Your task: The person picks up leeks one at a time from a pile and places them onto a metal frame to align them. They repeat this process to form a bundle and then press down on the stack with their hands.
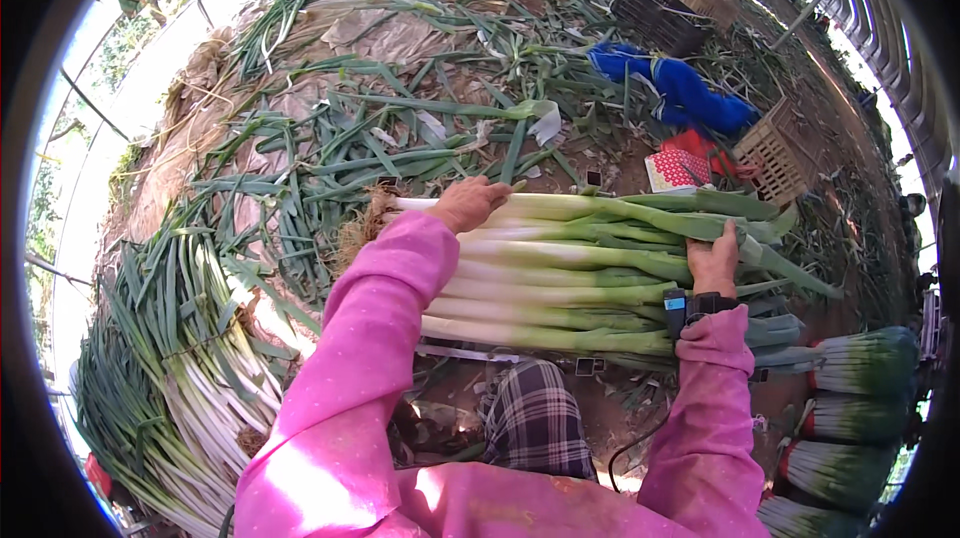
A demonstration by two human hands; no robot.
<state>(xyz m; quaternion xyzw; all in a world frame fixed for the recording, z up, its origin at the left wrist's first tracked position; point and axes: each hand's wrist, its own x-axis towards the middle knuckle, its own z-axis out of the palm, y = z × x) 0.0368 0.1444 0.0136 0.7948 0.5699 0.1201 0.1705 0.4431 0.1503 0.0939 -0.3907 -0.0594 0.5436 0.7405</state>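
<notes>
Row of trimmed leeks [560, 278] laid across the lap being evened: left hand [466, 204] rests flat on the white ends, right hand [714, 263] grips the green tops; squaring ends likely follows.

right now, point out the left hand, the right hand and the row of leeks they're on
left hand [468, 202], head view, back of the hand
right hand [714, 263], head view, back of the hand
row of leeks [560, 288], head view, pale middle stalks
</notes>
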